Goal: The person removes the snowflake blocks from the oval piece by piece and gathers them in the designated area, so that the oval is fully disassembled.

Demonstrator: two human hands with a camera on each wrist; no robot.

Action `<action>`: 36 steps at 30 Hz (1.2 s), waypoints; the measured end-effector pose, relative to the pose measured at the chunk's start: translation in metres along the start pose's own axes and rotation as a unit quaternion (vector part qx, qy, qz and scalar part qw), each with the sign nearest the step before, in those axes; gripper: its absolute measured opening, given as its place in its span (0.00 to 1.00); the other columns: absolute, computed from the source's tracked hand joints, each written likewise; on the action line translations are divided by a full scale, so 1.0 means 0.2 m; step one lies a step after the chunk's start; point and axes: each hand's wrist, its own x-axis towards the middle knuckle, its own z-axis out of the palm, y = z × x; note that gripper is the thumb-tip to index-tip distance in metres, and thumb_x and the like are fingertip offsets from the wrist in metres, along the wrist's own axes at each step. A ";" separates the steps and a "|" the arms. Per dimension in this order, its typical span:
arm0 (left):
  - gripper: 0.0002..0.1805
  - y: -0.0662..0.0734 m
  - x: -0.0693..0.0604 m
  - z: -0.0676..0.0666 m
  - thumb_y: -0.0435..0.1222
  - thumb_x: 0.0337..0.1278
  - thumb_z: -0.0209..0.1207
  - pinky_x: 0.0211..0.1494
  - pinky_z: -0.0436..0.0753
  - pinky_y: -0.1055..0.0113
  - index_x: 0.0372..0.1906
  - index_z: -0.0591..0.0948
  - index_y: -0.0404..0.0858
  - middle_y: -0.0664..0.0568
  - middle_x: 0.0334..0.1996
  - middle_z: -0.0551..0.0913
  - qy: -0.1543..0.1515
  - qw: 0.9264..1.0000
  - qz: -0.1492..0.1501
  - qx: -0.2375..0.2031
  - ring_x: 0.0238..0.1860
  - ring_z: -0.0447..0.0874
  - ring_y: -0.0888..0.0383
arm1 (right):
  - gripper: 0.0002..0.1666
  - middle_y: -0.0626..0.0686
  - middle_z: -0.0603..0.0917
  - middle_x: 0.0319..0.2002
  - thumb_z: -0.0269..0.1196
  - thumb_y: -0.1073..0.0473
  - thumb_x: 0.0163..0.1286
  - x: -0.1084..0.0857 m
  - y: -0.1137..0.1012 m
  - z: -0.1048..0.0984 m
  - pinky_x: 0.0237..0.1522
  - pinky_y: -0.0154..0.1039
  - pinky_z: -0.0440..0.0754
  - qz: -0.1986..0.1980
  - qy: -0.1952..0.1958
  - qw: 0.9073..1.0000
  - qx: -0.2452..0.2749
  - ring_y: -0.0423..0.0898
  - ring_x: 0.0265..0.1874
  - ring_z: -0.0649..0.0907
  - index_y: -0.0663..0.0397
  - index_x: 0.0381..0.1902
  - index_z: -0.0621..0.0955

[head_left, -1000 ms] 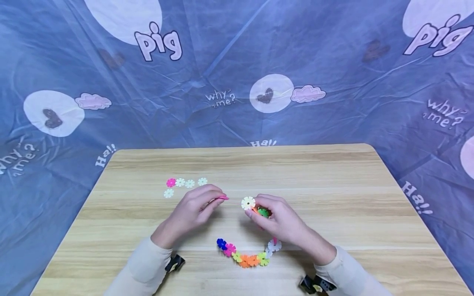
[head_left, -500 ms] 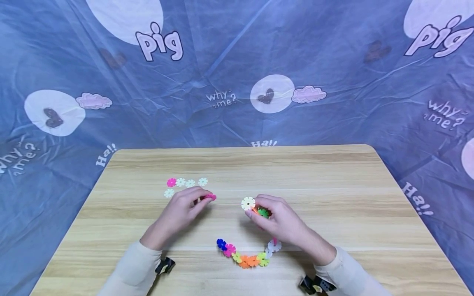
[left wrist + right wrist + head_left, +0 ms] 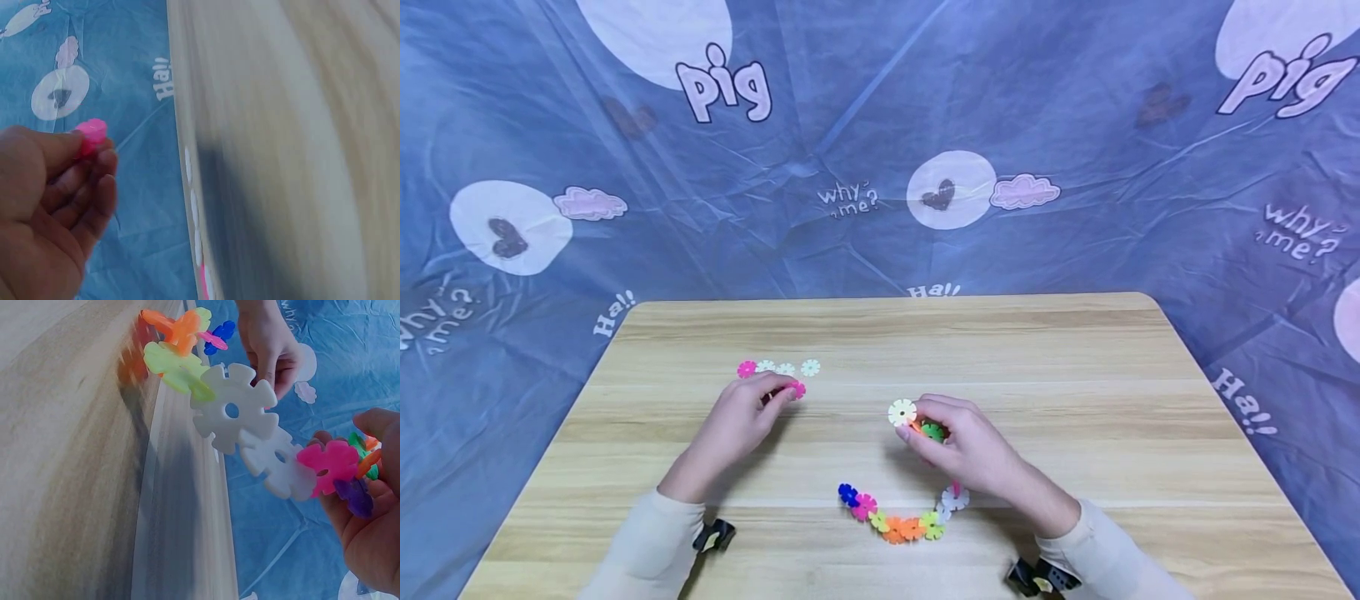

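My left hand (image 3: 748, 414) pinches a pink flower-shaped disc (image 3: 799, 389) between thumb and fingers, over the table near the loose discs; the left wrist view shows that pink disc (image 3: 94, 130) at the fingertips. My right hand (image 3: 970, 442) grips one end of a chain of interlocked discs, with a cream disc (image 3: 902, 412) and a green one (image 3: 933, 431) showing at its fingers. From there the chain curves down and left through white (image 3: 955, 498), yellow-green and orange discs (image 3: 912, 528) to a blue one (image 3: 847, 494). The palm hides part of it.
Loose discs lie at the table's back left: a pink one (image 3: 747, 369) and several pale ones, including one (image 3: 810, 367) at the row's right end. The wooden table (image 3: 1075, 358) backs onto a blue printed cloth (image 3: 880, 100).
My left hand has moved left, away from the right hand, carrying the pink disc towards the loose discs, and now covers the lower pale one. The right hand and chain have stayed nearly still.
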 end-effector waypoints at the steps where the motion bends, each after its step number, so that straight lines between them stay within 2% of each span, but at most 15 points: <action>1: 0.10 -0.01 0.00 -0.01 0.33 0.74 0.66 0.57 0.90 0.46 0.53 0.90 0.35 0.44 0.48 0.94 -0.007 1.000 -0.013 0.001 0.51 0.93 0.45 | 0.09 0.39 0.78 0.28 0.69 0.57 0.77 0.00 0.00 0.00 0.24 0.30 0.77 0.000 0.000 1.000 0.002 0.32 0.25 0.75 0.42 0.34 0.83; 7: 0.09 -0.07 0.01 -0.05 0.36 0.75 0.65 0.56 0.88 0.44 0.50 0.91 0.36 0.44 0.45 0.93 -0.042 0.996 -0.080 0.015 0.48 0.91 0.46 | 0.08 0.39 0.78 0.28 0.69 0.58 0.77 0.00 -0.01 0.00 0.25 0.30 0.77 -0.006 0.000 1.000 -0.002 0.32 0.25 0.74 0.43 0.34 0.84; 10: 0.08 -0.10 0.02 -0.06 0.36 0.75 0.65 0.56 0.87 0.44 0.48 0.91 0.37 0.45 0.44 0.93 -0.050 0.993 -0.100 0.025 0.46 0.91 0.46 | 0.09 0.38 0.78 0.28 0.69 0.58 0.77 0.00 -0.01 0.00 0.25 0.30 0.77 -0.005 0.000 1.000 -0.003 0.32 0.25 0.74 0.41 0.34 0.83; 13: 0.07 -0.12 0.03 -0.07 0.36 0.74 0.66 0.53 0.86 0.48 0.45 0.91 0.37 0.47 0.40 0.93 -0.052 0.992 -0.113 0.034 0.42 0.89 0.50 | 0.09 0.38 0.77 0.28 0.69 0.57 0.77 0.00 -0.01 0.00 0.25 0.30 0.77 0.000 -0.002 1.000 -0.001 0.32 0.25 0.75 0.41 0.33 0.83; 17: 0.06 -0.15 0.05 -0.08 0.35 0.74 0.66 0.49 0.84 0.51 0.42 0.91 0.38 0.49 0.36 0.92 -0.052 0.990 -0.122 0.043 0.38 0.86 0.54 | 0.11 0.38 0.77 0.27 0.69 0.57 0.77 0.00 -0.01 0.00 0.25 0.31 0.78 0.005 -0.002 1.000 0.000 0.32 0.24 0.75 0.41 0.32 0.82; 24: 0.06 -0.20 0.06 -0.08 0.34 0.74 0.66 0.54 0.85 0.43 0.43 0.90 0.36 0.45 0.40 0.92 -0.059 0.989 -0.129 0.043 0.41 0.88 0.49 | 0.10 0.38 0.77 0.27 0.69 0.56 0.78 -0.01 -0.01 0.00 0.25 0.31 0.78 0.011 -0.005 1.000 -0.001 0.32 0.24 0.75 0.40 0.33 0.82; 31: 0.05 -0.23 0.09 -0.08 0.33 0.71 0.68 0.51 0.85 0.47 0.41 0.90 0.35 0.49 0.34 0.90 -0.083 0.986 -0.129 0.064 0.37 0.86 0.52 | 0.10 0.38 0.78 0.27 0.68 0.56 0.78 -0.01 0.00 0.00 0.25 0.31 0.78 0.013 -0.006 1.000 0.006 0.32 0.24 0.76 0.41 0.33 0.83; 36: 0.04 -0.25 0.11 -0.07 0.34 0.69 0.70 0.48 0.84 0.50 0.39 0.89 0.36 0.50 0.32 0.88 -0.083 0.985 -0.129 0.079 0.35 0.84 0.54 | 0.10 0.38 0.78 0.27 0.68 0.55 0.78 0.00 0.00 0.00 0.25 0.31 0.79 0.018 -0.008 1.000 0.006 0.32 0.24 0.76 0.40 0.33 0.83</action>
